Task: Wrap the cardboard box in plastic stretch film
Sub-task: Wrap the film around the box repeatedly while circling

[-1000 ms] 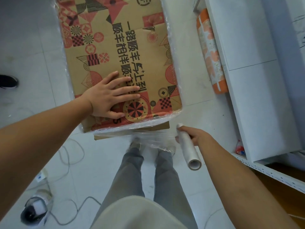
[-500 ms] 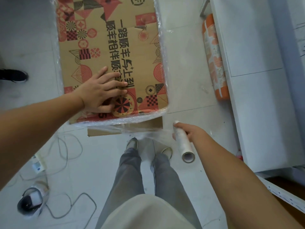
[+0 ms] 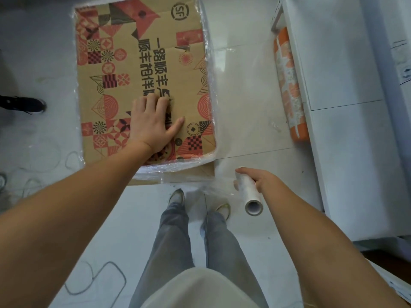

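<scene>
A brown cardboard box [image 3: 142,63] printed with red and black patterns stands on the floor in front of me, with clear film around its sides. My left hand [image 3: 151,123] lies flat on the box's top near the front edge, fingers spread. My right hand [image 3: 260,181] grips a roll of stretch film [image 3: 250,194] just right of the box's near right corner. A sheet of clear film [image 3: 200,181] stretches from the roll to the box's front side.
A white shelf unit [image 3: 347,121] stands to the right, with an orange patterned roll [image 3: 289,90] lying at its foot. Cables [image 3: 97,276] trail on the tiled floor at the left. Someone's black shoe [image 3: 22,104] is at the far left. My feet [image 3: 178,196] are just behind the box.
My left hand turned so its fingers point away from me, and the box rotated under it. My right hand with the roll stayed by the near right corner.
</scene>
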Demonstrator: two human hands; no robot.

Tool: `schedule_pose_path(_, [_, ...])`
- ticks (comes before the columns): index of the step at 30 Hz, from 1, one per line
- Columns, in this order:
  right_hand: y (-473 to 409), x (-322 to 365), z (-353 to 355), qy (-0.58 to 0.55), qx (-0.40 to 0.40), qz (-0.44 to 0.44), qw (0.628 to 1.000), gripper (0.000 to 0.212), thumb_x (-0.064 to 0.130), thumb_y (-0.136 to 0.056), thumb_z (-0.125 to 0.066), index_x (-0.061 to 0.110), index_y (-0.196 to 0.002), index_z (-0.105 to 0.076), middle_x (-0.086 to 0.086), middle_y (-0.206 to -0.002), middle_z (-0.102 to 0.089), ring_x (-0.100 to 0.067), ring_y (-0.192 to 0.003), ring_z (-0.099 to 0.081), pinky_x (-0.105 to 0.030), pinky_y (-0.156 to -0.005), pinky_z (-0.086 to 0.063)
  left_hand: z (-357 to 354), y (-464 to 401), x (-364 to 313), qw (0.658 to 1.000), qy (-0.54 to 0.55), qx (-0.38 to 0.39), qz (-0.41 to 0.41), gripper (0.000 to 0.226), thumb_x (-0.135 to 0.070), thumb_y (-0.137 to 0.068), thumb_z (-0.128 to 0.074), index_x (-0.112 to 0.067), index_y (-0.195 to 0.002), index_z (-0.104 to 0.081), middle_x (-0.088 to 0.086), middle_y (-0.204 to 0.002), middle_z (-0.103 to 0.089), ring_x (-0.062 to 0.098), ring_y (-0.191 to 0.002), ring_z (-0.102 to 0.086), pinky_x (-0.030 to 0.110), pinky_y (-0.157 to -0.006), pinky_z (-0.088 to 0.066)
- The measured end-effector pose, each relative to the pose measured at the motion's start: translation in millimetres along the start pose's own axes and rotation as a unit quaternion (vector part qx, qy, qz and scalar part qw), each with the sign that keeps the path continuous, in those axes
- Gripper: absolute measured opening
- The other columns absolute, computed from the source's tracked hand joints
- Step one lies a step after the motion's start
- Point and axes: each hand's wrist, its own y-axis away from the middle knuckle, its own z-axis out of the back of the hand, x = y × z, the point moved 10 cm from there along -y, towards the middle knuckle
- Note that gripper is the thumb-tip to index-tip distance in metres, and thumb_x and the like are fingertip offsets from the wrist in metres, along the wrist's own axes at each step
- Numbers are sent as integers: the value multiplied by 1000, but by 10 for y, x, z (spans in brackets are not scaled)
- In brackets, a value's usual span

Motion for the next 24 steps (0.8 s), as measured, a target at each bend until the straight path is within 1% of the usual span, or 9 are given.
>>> schedule_pose_path(3, [-35, 76, 109, 28, -15, 7, 999, 35, 19, -86, -66, -2, -109, -50, -19, -88, -62, -29, -71, -65, -41, -69, -56, -45, -3, 44, 1000, 0, 3, 5, 61, -59, -87, -36, -6, -114, -47, 18, -114, -47, 35, -100, -42, 47, -92, -34])
schedule_pose_path(7, [-52, 211, 330, 72, -75, 21, 994, 31, 14, -83, -49, -2, -109, -48, -19, -99, -58, -32, -83, -61, -38, -62, -51, -50, -7, 50, 1000, 4, 9, 14, 61, -59, -86, -37, -6, -115, -47, 18, -115, -47, 35, -102, -42, 48, -95, -32])
schedule_pose_path(12, [2, 467, 422, 105, -90, 81, 987, 22, 30, -83, -56, 10, -91, -55, -17, -99, -57, -30, -80, -58, -40, -82, -53, -48, -1, 40, 1000, 9, 17, 20, 62, -59, -85, -38, -7, -117, -48, 18, -114, -46, 35, -103, -42, 47, -96, -31])
schedule_pose_path(14, [139, 539, 316, 102, -66, 96, 988, 31, 37, -85, -62, 8, -97, -56, -16, -87, -60, -29, -74, -58, -36, -78, -52, -47, -1, 44, 1000, 13, 18, 20, 63, -59, -85, -38, -6, -118, -49, 18, -115, -46, 36, -103, -42, 47, -96, -30])
schedule_pose_path(15, [154, 589, 264, 105, -46, 100, 988, 30, 34, -88, -63, 7, -100, -56, -15, -85, -60, -27, -70, -57, -35, -76, -51, -46, 0, 46, 1000, 14, 18, 19, 63, -59, -85, -38, -6, -118, -49, 18, -116, -46, 36, -104, -42, 46, -96, -29])
schedule_pose_path(18, [168, 729, 249, 144, -46, 97, 984, 20, 24, -90, -59, 7, -97, -55, -13, -98, -58, -28, -85, -56, -39, -94, -47, -59, -6, 57, 1000, 16, 20, 17, 64, -59, -85, -37, -6, -119, -48, 18, -117, -46, 36, -105, -42, 46, -98, -27])
schedule_pose_path(19, [194, 740, 258, 146, -53, 87, 984, 19, 24, -89, -58, 6, -94, -55, -14, -95, -59, -28, -85, -56, -40, -96, -46, -64, -8, 58, 999, 15, 22, 18, 65, -60, -85, -37, -6, -120, -48, 18, -116, -46, 36, -105, -42, 47, -98, -27])
schedule_pose_path(22, [272, 861, 225, 150, -47, 91, 983, 17, 20, -94, -49, 8, -82, -52, -8, -76, -59, -20, -70, -55, -29, -71, -49, -69, -4, 58, 1000, 17, 18, 12, 63, -59, -85, -38, -6, -118, -49, 19, -115, -47, 36, -103, -42, 48, -96, -28])
schedule_pose_path(24, [313, 975, 176, 136, -24, 102, 985, 18, 16, -96, -47, 5, -82, -52, -8, -64, -66, -20, -61, -60, -29, -65, -47, -60, 7, 32, 1000, 25, 3, -5, 58, -56, -85, -41, -8, -117, -47, 19, -113, -48, 33, -101, -39, 49, -95, -27])
